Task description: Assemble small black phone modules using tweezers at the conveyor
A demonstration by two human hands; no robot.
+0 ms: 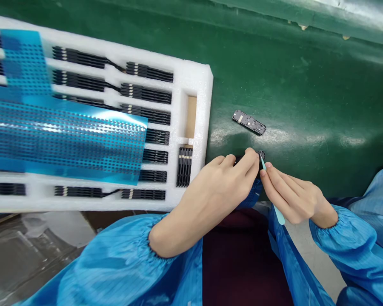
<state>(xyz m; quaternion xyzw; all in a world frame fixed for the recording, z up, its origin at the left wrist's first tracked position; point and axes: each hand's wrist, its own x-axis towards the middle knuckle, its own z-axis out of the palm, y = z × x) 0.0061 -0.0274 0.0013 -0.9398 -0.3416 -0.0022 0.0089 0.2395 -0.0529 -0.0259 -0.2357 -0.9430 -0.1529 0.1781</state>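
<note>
My left hand (221, 187) is closed around a small black part (261, 154) at the near edge of the green surface; only its tip shows past my fingers. My right hand (290, 193) pinches pale teal tweezers (276, 208), whose tip touches that part. A blue strip (252, 194) shows under my left fingers. A second black part (249, 122), flat and oblong, lies alone on the green surface a little beyond my hands.
A white foam tray (194, 76) with rows of slots holding several black parts lies to the left. A shiny blue film sheet (67, 136) with a grid of dots covers much of it. The green belt (306, 93) stretches right. Clear plastic bags (35, 246) lie below the tray.
</note>
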